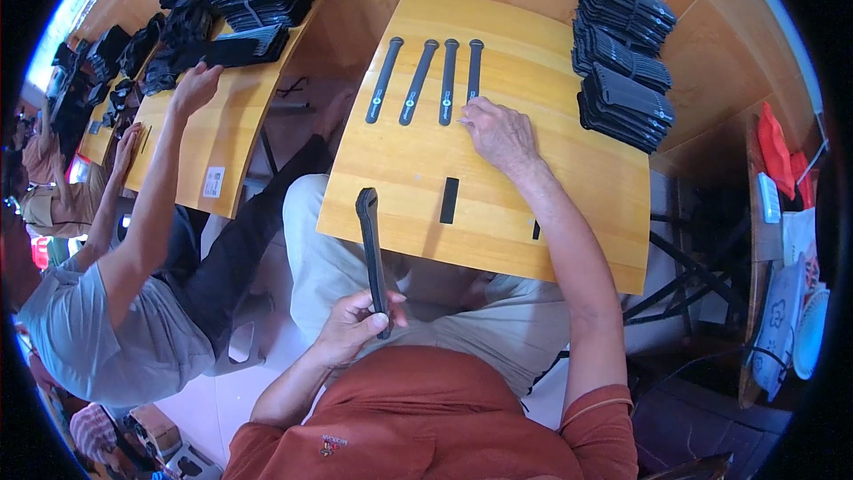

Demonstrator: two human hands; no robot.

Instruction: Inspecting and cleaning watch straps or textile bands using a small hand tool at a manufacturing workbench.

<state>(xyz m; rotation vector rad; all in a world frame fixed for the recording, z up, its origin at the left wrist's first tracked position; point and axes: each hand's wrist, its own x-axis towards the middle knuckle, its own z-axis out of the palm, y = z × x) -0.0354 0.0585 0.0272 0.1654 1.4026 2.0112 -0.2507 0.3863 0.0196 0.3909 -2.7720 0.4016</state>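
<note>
My left hand [355,327] is closed round the lower end of a bundle of dark straps [370,240], held upright over my lap by the near table edge. Several flat dark grey straps [413,82] with rounded heads lie side by side across the far half of the wooden table [533,44]. My right hand [502,133] rests on the table, its fingers pinched at the near end of the rightmost strap [474,69]. That strap's near end is hidden under the fingers.
A short black strip [450,201] lies near the front of the table; another black piece [536,230] shows beside my right forearm. Stacked strap bundles [626,107] line the right edge. At left, a co-worker's hand [197,87] touches dark goods on another table [191,151].
</note>
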